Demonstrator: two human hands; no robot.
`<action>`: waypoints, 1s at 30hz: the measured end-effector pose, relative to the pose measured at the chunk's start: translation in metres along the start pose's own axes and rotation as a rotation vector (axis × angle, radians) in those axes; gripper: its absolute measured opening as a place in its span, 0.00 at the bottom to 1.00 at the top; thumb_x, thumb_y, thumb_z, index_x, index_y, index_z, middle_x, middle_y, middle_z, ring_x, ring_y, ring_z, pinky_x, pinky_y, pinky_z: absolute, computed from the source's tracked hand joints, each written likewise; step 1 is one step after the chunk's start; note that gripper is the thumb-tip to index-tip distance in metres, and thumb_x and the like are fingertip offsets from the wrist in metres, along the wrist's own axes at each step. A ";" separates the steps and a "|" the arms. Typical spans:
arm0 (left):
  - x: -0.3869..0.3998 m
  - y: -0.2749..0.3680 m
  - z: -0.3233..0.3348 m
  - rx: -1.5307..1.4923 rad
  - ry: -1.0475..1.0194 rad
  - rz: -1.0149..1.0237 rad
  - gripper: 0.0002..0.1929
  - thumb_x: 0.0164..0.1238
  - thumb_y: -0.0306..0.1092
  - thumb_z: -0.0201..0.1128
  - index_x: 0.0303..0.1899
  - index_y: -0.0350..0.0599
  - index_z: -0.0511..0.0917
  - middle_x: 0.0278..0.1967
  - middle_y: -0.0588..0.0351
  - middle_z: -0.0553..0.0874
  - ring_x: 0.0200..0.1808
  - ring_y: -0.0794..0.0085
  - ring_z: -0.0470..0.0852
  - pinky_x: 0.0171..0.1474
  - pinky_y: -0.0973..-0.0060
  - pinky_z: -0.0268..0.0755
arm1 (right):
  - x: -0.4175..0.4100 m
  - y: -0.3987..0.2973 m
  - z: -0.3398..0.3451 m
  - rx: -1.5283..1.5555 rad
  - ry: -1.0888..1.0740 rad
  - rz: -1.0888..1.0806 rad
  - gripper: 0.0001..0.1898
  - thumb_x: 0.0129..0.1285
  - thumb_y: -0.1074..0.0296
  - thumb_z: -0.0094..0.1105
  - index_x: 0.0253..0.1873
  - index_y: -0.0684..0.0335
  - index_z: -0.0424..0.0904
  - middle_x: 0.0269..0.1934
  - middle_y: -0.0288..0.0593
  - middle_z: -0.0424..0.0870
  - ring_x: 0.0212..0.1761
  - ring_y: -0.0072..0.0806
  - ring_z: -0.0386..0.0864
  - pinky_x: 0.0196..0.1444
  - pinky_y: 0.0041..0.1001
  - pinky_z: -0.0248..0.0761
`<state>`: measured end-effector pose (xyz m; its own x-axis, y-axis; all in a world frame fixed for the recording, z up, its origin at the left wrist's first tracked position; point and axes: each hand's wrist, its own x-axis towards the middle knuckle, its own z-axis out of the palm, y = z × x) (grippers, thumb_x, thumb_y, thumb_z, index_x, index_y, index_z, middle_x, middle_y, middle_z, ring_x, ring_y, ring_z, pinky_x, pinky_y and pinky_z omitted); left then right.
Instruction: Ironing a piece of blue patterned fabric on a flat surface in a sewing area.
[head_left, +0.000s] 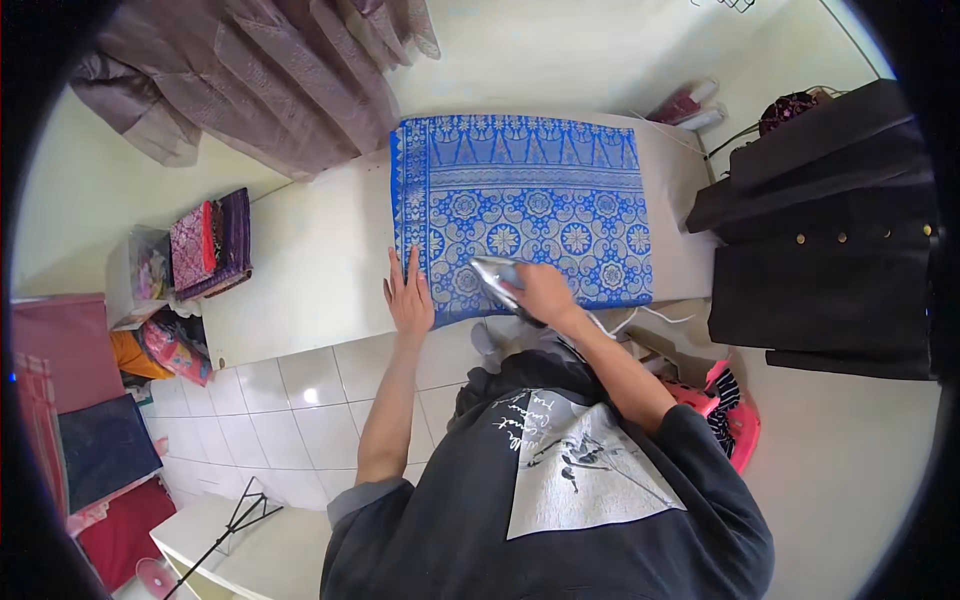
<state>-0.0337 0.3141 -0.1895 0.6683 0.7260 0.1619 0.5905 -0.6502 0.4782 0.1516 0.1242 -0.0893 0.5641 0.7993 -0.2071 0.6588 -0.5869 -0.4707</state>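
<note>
A blue cloth (536, 202) with silver-grey floral patterning lies folded and flat on a long pale table (300, 247). My right hand (546, 292) grips an electric iron (495, 276), whose pointed tip faces up and left over the lower part of the cloth. From the picture I cannot tell whether its soleplate presses on the fabric. My left hand (410, 294) rests flat, fingers spread, at the cloth's lower left edge. A white cord (626, 322) shows by my right forearm at the table's near edge.
Folded patterned cloths (210, 244) are stacked at the table's left end, beside a clear plastic box (146, 262). Dark garments (817, 247) hang on the right. A pink basket (742, 427) stands below them. Mauve curtains (262, 75) hang behind. A black tripod (240, 517) is at lower left.
</note>
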 end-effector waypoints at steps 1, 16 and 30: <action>0.000 0.000 0.000 0.000 0.001 0.003 0.26 0.86 0.46 0.36 0.80 0.64 0.61 0.82 0.47 0.53 0.78 0.49 0.62 0.77 0.42 0.52 | 0.007 -0.015 0.004 -0.006 -0.040 -0.043 0.18 0.65 0.51 0.65 0.44 0.63 0.86 0.35 0.56 0.88 0.40 0.54 0.87 0.44 0.50 0.79; 0.002 -0.008 0.003 -0.048 -0.018 0.041 0.26 0.86 0.42 0.36 0.80 0.64 0.59 0.82 0.45 0.53 0.78 0.50 0.63 0.74 0.51 0.58 | -0.055 0.059 -0.009 -0.016 0.148 0.261 0.18 0.65 0.52 0.67 0.45 0.63 0.87 0.34 0.61 0.87 0.37 0.57 0.87 0.40 0.51 0.79; 0.004 0.000 -0.001 -0.163 -0.035 0.050 0.25 0.86 0.40 0.36 0.79 0.57 0.61 0.80 0.38 0.54 0.78 0.40 0.60 0.74 0.55 0.62 | -0.133 0.209 -0.062 0.174 0.536 0.725 0.23 0.66 0.45 0.67 0.51 0.61 0.87 0.39 0.64 0.87 0.46 0.62 0.84 0.49 0.53 0.75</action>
<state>-0.0318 0.3171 -0.1880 0.7118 0.6839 0.1600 0.4769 -0.6379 0.6047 0.2448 -0.1127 -0.1072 0.9940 0.0511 -0.0969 -0.0057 -0.8590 -0.5120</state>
